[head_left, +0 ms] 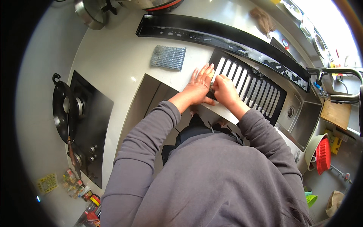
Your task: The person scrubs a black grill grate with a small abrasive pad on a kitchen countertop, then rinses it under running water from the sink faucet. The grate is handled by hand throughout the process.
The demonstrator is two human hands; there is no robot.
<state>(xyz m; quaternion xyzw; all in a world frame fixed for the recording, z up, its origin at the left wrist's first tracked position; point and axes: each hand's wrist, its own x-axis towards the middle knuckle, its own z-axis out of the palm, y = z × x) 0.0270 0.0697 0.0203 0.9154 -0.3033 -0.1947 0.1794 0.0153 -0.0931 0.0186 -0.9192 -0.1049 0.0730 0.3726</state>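
Observation:
A black slotted panel (247, 85) lies on the pale counter, its right end reaching over to the sink. My left hand (197, 87) is spread flat on the panel's left end, fingers stretched out and thumb apart. Right beside it, my right hand (226, 91) is closed, with its knuckles against the panel. A small dark bit shows at its fingertips, but what it holds is mostly hidden. Left of my hands lies a grey ribbed scouring pad (168, 58). Behind the panel stretches a long black trough (196, 34) wet with white suds.
At the right are a steel sink (305, 125), a black faucet (340, 70) and a wooden cutting board (335, 113). A wok (62, 104) sits on the black cooktop (94, 113) at the left. Farther back lies a brown cloth (262, 20). Red and pale bowls (322, 155) stand at lower right.

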